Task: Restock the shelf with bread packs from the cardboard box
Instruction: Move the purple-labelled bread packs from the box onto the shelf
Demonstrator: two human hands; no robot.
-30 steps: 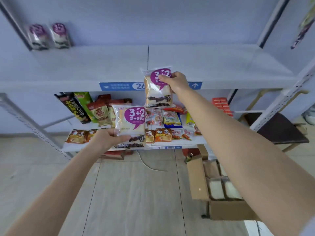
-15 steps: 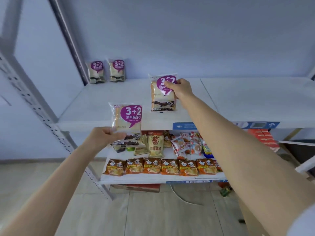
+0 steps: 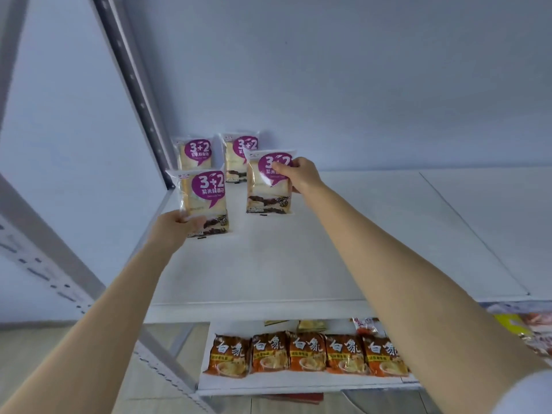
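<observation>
Two bread packs with purple "3+2" labels stand upright against the back wall of the white upper shelf [image 3: 298,264]: the back left pack [image 3: 195,153] and the back right pack [image 3: 236,158]. My left hand [image 3: 176,228] grips a third bread pack [image 3: 206,198] by its lower left corner, in front of the back left pack. My right hand [image 3: 298,174] holds a fourth bread pack [image 3: 268,189] by its top, in front of the back right pack, its bottom edge at the shelf surface. The cardboard box is out of view.
A grey perforated upright [image 3: 134,85] borders the shelf at the left. On the lower shelf [image 3: 298,380] lies a row of orange noodle packs [image 3: 307,352], with other snack packs [image 3: 525,327] at the far right. The upper shelf extends bare to the right.
Both hands have carried their bread packs up and back over the upper shelf, toward the two packs at the back left. The camera has tilted up and moved closer.
</observation>
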